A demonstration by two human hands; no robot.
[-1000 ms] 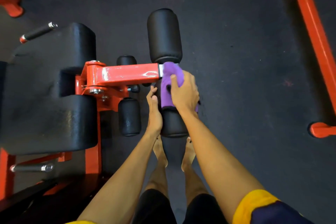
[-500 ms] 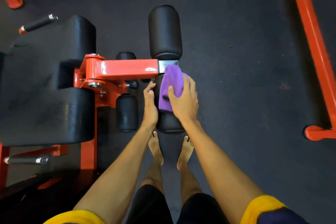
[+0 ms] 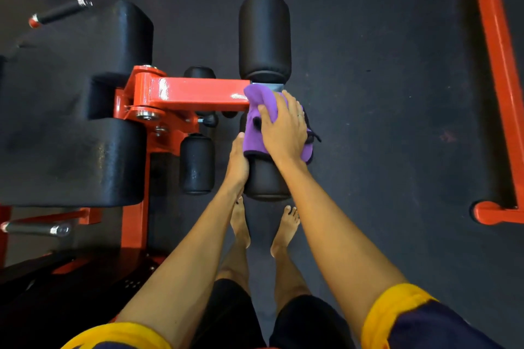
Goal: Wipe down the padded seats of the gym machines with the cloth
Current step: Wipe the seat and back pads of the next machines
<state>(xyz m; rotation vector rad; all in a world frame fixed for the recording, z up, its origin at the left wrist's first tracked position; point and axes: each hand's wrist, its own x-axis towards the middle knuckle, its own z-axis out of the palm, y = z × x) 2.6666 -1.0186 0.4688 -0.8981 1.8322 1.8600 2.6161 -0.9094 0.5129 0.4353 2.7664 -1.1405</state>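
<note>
A purple cloth lies draped over the near black roller pad of an orange gym machine. My right hand presses flat on the cloth, fingers spread toward the orange arm. My left hand rests with straight fingers against the left side of the same roller, touching the cloth's lower edge. The far roller pad sits beyond the arm, uncovered. The large black padded seat fills the left of the view.
Two smaller black rollers sit between the seat and the near pad. Handles stick out at left. An orange frame runs along the right edge. Dark rubber floor lies around; my bare feet stand below the roller.
My right hand slid the cloth up the near roller toward the orange arm. My left hand stayed beside the roller. The camera shifted slightly.
</note>
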